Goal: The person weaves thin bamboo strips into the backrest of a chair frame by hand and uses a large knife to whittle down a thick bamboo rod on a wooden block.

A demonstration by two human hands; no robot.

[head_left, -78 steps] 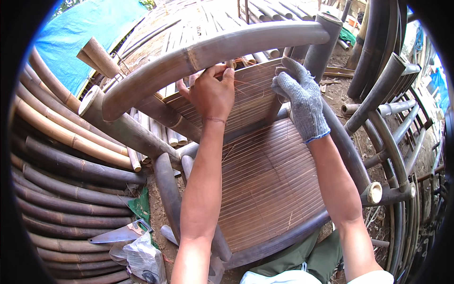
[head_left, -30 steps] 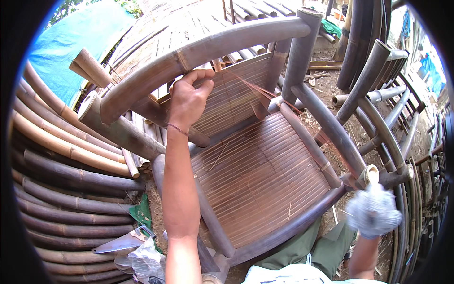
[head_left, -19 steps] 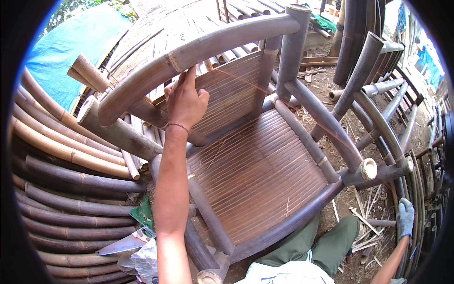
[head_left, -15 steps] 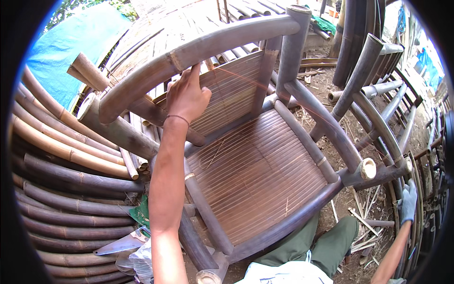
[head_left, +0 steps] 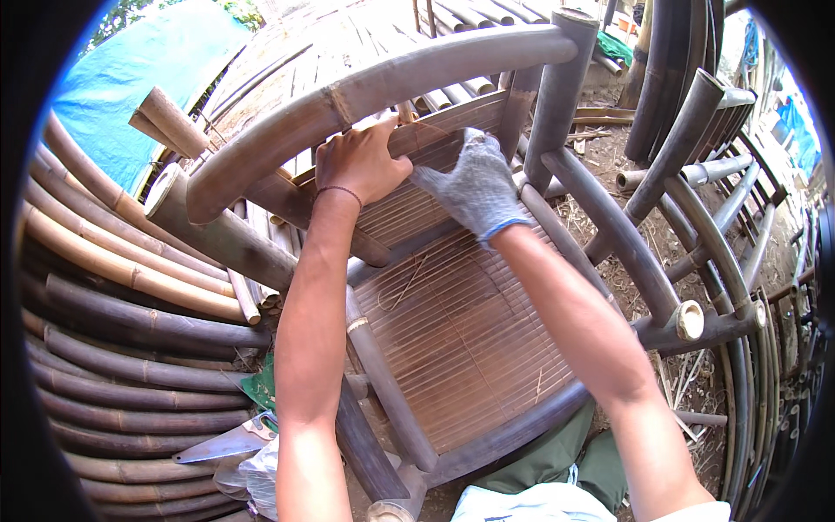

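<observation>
A dark bamboo armchair stands before me, with a slatted seat (head_left: 470, 322) and a slatted backrest panel (head_left: 435, 193) below a curved top rail (head_left: 444, 71). My left hand (head_left: 364, 161), bare with a thin bracelet, is closed over the panel's upper edge, thumb in front; its fingertips are partly hidden. Close beside it, my right hand (head_left: 477, 183) wears a grey glove with a blue cuff. Its fingers are pinched near the top of the panel, where a thin cord (head_left: 432, 128) runs between the hands. A loose strand lies on the seat.
Stacked bamboo poles (head_left: 148, 335) fill the left side, a handsaw (head_left: 222, 442) and clear plastic bag (head_left: 257, 474) lying by them. Another bamboo frame (head_left: 709, 226) stands at right. A blue tarp (head_left: 156, 78) is at the far left; bamboo scraps litter the ground.
My right hand has come from the far right, beyond the armrest, to the backrest beside my left hand. The long taut cord toward the right no longer shows. My left hand stays at the panel.
</observation>
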